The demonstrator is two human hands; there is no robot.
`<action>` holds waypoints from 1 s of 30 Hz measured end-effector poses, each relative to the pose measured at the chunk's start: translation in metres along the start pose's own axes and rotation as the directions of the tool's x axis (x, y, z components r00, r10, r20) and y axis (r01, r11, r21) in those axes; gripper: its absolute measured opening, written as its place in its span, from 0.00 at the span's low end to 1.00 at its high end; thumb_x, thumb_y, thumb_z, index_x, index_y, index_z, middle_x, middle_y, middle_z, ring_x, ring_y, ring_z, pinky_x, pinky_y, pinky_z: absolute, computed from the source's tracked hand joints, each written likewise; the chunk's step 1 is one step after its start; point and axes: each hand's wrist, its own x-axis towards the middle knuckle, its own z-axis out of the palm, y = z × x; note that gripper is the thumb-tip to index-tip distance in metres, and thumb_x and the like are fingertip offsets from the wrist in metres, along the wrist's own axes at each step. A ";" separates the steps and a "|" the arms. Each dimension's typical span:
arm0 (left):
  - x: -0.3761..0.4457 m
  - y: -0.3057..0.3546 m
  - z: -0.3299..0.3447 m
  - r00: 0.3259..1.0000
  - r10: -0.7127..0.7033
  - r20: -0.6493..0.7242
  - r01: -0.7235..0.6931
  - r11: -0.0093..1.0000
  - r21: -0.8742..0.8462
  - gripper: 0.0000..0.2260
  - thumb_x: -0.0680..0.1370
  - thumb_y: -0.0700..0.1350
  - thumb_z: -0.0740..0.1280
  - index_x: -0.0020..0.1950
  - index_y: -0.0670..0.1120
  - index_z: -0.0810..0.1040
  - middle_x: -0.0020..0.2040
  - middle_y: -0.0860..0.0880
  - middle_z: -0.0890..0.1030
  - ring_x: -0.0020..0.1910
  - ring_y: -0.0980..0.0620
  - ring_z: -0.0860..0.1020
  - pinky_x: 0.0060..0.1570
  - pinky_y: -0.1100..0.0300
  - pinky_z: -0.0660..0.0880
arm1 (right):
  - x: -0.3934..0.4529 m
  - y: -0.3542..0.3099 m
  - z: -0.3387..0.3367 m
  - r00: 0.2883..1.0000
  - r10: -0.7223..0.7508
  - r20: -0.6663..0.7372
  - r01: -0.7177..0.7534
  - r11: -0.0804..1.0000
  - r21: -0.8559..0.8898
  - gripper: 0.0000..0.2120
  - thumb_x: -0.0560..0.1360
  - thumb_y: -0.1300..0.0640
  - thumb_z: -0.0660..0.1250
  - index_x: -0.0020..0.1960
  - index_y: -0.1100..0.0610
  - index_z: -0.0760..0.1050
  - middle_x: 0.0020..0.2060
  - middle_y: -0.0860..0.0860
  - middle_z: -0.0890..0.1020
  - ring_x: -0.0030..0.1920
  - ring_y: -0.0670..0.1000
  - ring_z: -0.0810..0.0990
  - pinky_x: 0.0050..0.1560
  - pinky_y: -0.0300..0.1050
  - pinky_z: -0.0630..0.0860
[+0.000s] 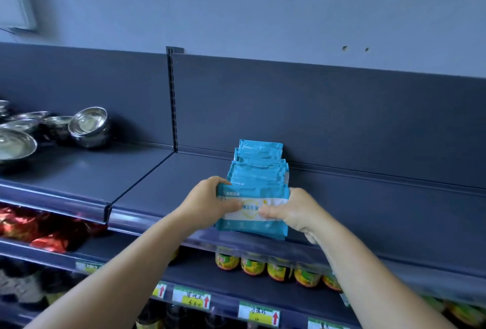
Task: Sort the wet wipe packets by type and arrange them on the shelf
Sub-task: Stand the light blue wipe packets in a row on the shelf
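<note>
One row of teal wet wipe packets [259, 168] stands upright on the dark top shelf [368, 210], running near to far toward the back panel; their number cannot be counted. The front packet [251, 219] faces near, its long axis left-right. The left hand [210, 204] and right hand [292, 213] each have their grip clamped on its ends. Several steel bowls [89, 126] sit far left; five jars [278, 267] are visible below.
</note>
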 end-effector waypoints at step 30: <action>0.022 -0.025 0.013 0.967 0.011 0.256 -0.004 1.000 -0.030 0.24 0.75 0.48 0.70 0.67 0.51 0.63 0.53 0.57 0.78 0.50 0.58 0.78 0.51 0.60 0.76 | 0.011 0.017 0.025 0.966 0.142 -0.217 -0.188 0.959 -0.210 0.45 0.62 0.51 0.78 0.74 0.48 0.58 0.64 0.44 0.74 0.61 0.48 0.74 0.63 0.48 0.72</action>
